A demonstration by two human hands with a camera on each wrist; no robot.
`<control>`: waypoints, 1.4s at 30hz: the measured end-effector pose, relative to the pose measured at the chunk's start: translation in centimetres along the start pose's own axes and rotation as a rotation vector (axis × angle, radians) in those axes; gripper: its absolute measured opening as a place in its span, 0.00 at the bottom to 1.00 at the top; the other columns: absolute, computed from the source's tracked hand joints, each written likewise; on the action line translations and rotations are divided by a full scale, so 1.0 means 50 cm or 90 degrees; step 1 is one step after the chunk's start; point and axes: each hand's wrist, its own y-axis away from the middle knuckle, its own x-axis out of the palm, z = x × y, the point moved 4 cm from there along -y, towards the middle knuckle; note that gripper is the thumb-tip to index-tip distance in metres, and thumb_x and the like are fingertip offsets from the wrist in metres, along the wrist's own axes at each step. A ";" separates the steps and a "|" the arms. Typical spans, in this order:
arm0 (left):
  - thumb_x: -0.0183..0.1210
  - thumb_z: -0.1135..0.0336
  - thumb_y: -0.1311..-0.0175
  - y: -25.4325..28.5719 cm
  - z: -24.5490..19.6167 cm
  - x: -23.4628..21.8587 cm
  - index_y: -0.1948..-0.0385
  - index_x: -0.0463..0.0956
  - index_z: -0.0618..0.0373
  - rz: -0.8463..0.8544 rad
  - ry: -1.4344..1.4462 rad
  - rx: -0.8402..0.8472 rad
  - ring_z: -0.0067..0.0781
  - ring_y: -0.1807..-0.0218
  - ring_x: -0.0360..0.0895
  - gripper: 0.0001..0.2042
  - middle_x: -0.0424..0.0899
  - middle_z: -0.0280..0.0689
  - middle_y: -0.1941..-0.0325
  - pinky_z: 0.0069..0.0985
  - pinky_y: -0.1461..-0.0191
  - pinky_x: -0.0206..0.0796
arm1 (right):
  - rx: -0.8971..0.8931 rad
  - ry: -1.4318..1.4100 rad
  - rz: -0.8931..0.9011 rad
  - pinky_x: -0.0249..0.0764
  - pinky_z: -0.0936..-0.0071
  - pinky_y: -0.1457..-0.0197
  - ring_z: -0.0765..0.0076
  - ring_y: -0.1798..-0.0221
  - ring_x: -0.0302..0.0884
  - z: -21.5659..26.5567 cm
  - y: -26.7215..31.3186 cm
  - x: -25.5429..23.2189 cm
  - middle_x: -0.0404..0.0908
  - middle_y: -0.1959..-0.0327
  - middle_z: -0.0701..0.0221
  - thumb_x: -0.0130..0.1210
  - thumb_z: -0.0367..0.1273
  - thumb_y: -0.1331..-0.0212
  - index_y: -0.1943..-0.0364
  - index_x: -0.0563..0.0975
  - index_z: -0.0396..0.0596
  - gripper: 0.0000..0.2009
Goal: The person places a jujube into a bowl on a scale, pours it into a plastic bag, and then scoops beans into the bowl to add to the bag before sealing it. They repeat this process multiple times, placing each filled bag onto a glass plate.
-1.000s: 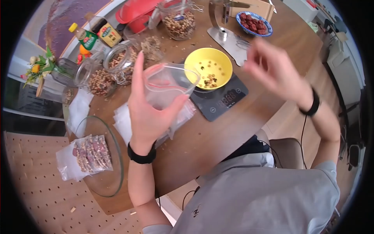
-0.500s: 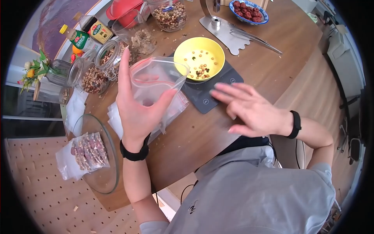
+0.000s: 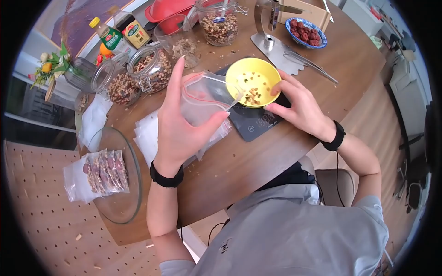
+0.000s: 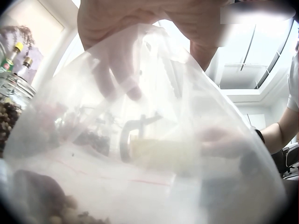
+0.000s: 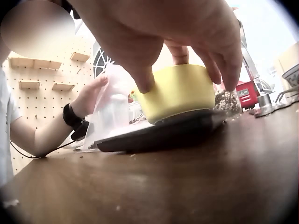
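My left hand (image 3: 177, 133) holds a clear zip bag (image 3: 202, 99) with its mouth spread between thumb and fingers. In the left wrist view the bag (image 4: 140, 154) has a dark reddish piece and some beans low inside it. My right hand (image 3: 301, 108) grips the rim of a yellow bowl (image 3: 239, 69), thumb on the near side. Beans and small bits lie in the bowl, which stands on a black kitchen scale (image 3: 253, 129). From the right wrist, the bowl (image 5: 177, 95) looks about level on the scale (image 5: 159, 137), with my right hand (image 5: 173, 28) above.
Bean jars (image 3: 156, 69) and bottles (image 3: 110, 39) stand at the back left. Flat bags (image 3: 147, 140) lie under my left hand. Filled bags (image 3: 106, 172) rest on a glass plate (image 3: 133, 202). Behind the bowl are tongs (image 3: 313, 66) and a blue-rimmed bowl of red fruit (image 3: 306, 34).
My right hand has moved from in front of the scale to the yellow bowl and taken hold of its rim. My left hand still holds the bag spread.
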 end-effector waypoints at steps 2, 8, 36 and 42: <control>0.77 0.71 0.54 0.002 0.000 -0.003 0.22 0.52 0.59 -0.003 0.004 0.003 0.32 0.51 0.85 0.54 0.81 0.44 0.39 0.30 0.45 0.77 | -0.024 0.024 -0.036 0.72 0.55 0.33 0.39 0.31 0.72 -0.001 -0.008 -0.028 0.71 0.32 0.47 0.73 0.38 0.46 0.59 0.76 0.45 0.18; 0.78 0.68 0.56 0.007 0.017 0.011 0.22 0.53 0.58 -0.002 -0.036 0.028 0.38 0.51 0.85 0.54 0.81 0.45 0.39 0.31 0.45 0.76 | 0.046 -0.054 -0.049 0.78 0.57 0.35 0.52 0.26 0.69 0.051 -0.035 -0.128 0.71 0.31 0.55 0.72 0.33 0.45 0.61 0.75 0.46 0.15; 0.78 0.69 0.52 0.003 0.042 -0.036 0.23 0.54 0.63 -0.113 0.113 0.090 0.35 0.28 0.70 0.51 0.71 0.46 0.26 0.32 0.25 0.60 | -0.638 0.378 0.057 0.80 0.58 0.37 0.42 0.30 0.73 0.305 -0.175 -0.119 0.72 0.30 0.52 0.70 0.24 0.56 0.69 0.75 0.41 0.13; 0.77 0.63 0.51 0.002 0.046 -0.023 0.23 0.54 0.60 -0.110 0.074 0.109 0.45 0.30 0.74 0.51 0.76 0.51 0.32 0.34 0.27 0.65 | -0.628 0.385 -0.044 0.80 0.57 0.37 0.42 0.32 0.75 0.267 -0.151 -0.115 0.75 0.32 0.54 0.72 0.24 0.59 0.70 0.77 0.40 0.14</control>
